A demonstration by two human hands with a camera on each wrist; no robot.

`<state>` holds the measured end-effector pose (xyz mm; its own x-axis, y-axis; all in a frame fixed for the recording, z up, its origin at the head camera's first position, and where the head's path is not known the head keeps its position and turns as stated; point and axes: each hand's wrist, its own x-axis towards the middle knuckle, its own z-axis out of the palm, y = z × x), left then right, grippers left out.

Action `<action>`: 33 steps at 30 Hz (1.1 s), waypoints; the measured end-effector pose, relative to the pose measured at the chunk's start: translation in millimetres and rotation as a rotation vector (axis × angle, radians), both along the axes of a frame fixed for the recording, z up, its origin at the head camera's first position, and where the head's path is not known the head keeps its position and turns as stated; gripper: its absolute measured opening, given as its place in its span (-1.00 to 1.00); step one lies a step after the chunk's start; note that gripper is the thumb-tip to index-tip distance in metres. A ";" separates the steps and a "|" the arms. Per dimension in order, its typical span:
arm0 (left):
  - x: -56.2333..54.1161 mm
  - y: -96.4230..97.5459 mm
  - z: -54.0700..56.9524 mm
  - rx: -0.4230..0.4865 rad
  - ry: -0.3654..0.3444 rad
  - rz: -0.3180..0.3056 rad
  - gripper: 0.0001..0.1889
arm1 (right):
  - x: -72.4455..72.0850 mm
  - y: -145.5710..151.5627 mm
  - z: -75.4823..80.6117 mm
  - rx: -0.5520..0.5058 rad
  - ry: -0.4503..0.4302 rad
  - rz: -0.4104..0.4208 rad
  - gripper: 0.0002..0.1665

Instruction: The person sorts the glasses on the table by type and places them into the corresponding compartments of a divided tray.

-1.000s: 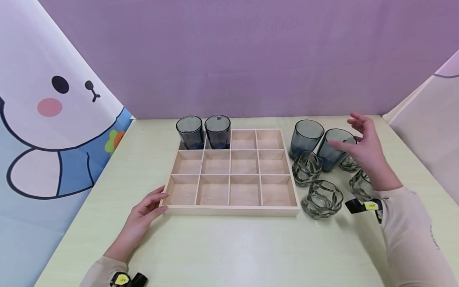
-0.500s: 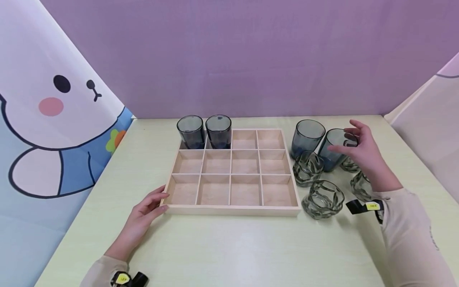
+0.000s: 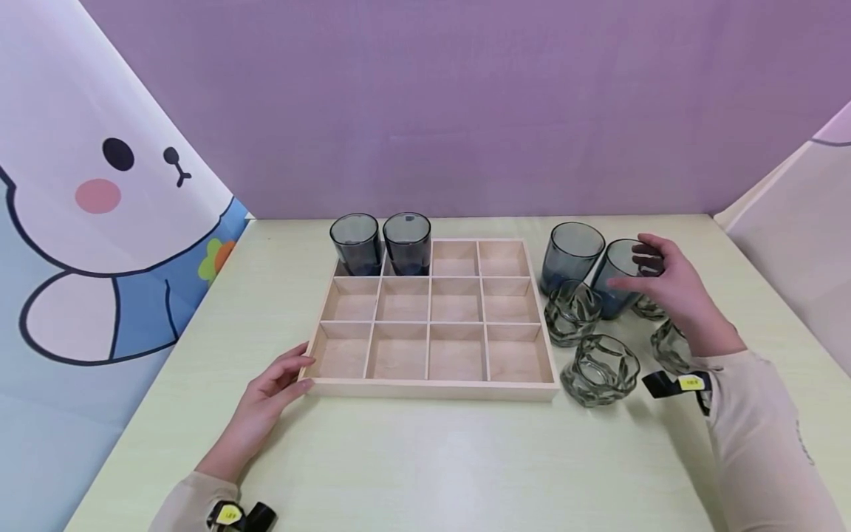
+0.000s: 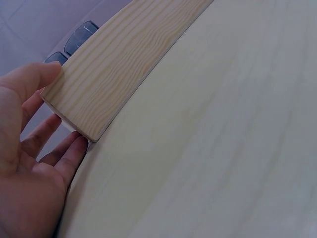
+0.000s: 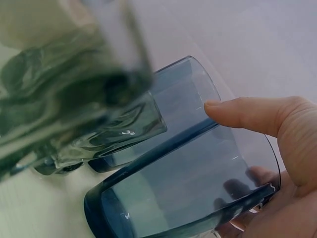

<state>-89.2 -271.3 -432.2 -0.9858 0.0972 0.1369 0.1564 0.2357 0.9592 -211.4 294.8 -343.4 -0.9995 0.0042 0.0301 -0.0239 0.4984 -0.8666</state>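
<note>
Tray (image 3: 432,391) — two tumblers (image 3: 408,245) inside, back left — right hand (image 3: 681,295) round third tumbler (image 3: 609,287).

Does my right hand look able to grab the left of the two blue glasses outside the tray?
Probably not directly: your right hand is around the other blue glass, which stands between it and the left blue glass.

The hands (image 3: 678,292) are bare below long, pale beige sleeves (image 3: 196,504). Both carry a small black wrist device (image 3: 660,384) with a yellow label (image 3: 691,382), its print illegible; fine dark marks (image 3: 802,437) run along the right sleeve (image 3: 764,436).
</note>
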 end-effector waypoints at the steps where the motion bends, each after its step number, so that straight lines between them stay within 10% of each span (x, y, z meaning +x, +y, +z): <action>1: 0.0 0.1 0.0 -0.003 -0.001 0.001 -0.68 | -0.1 0.0 0.1 0.002 -0.001 0.000 0.16; 33: 0.0 -0.1 1.8 0.004 -0.022 -0.001 -0.68 | 4.5 -0.7 11.7 0.065 0.028 -0.092 0.15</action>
<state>-89.2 -271.4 -430.4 -0.9886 0.0972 0.1152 0.1350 0.2317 0.9634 -206.9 294.0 -331.8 -0.9938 0.0931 0.0610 0.0009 0.5549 -0.8319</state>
